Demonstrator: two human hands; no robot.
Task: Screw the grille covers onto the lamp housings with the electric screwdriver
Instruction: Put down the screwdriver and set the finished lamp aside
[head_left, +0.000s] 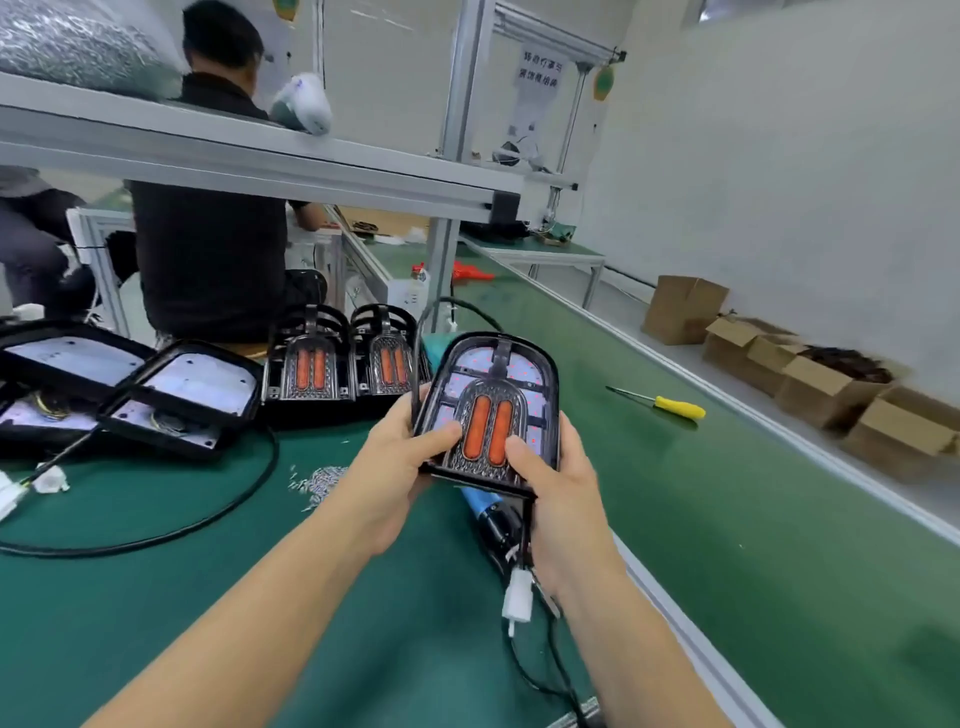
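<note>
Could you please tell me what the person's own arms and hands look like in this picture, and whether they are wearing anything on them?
Both forearms are bare as far as the frame shows: no sleeves, gloves, watch or rings are visible on the left hand or the right hand. The fingernails look short and plain. No markings show.

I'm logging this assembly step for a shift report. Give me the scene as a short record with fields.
held item: lamp housing with grille cover on it, held above the mat
left hand: grips housing's left edge, thumb on cover
right hand: grips its right edge, thumb on cover
electric screwdriver: lying on green mat beneath housing
screws: loose pile on mat
yellow screwdriver: on mat, right
</note>
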